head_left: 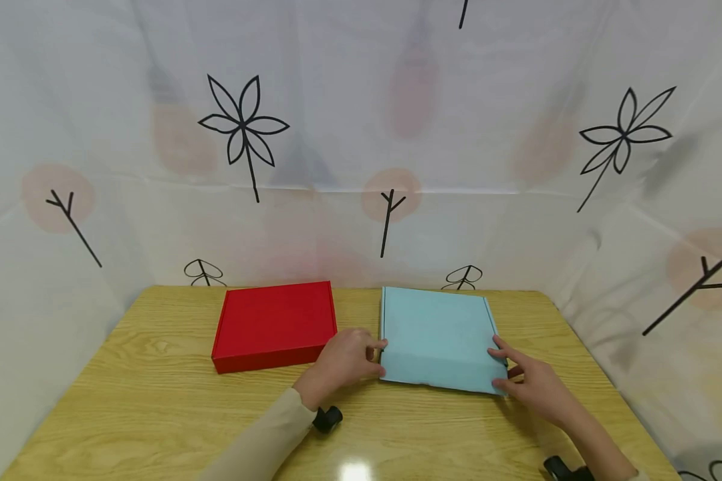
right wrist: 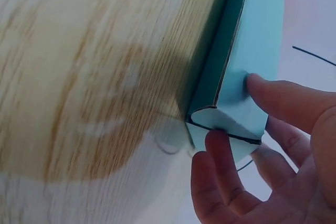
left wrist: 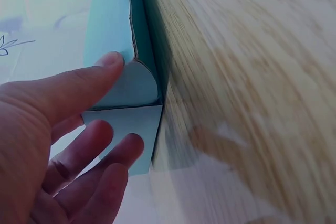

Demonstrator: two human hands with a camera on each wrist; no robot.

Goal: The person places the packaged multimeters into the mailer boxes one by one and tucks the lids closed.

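Observation:
A light blue cardboard mailer box [head_left: 436, 337] lies on the table, between both hands. Its lid is down over most of it, with the front edge slightly raised and a rounded corner flap [left wrist: 137, 83] showing at the left. My left hand [head_left: 347, 354] holds the front left corner, thumb on the lid's edge and the other fingers bent beside the side wall. At the front right corner my right hand [head_left: 532, 382] grips the box, its thumb [right wrist: 268, 90] on the lid and fingertips near another rounded flap [right wrist: 226, 119].
A shut red box [head_left: 277, 324] lies left of the blue one, just behind my left forearm. The wooden table [head_left: 138, 401] ends at a white cloth backdrop [head_left: 337, 133] with drawn flowers. Each wrist wears a black camera [head_left: 327, 419].

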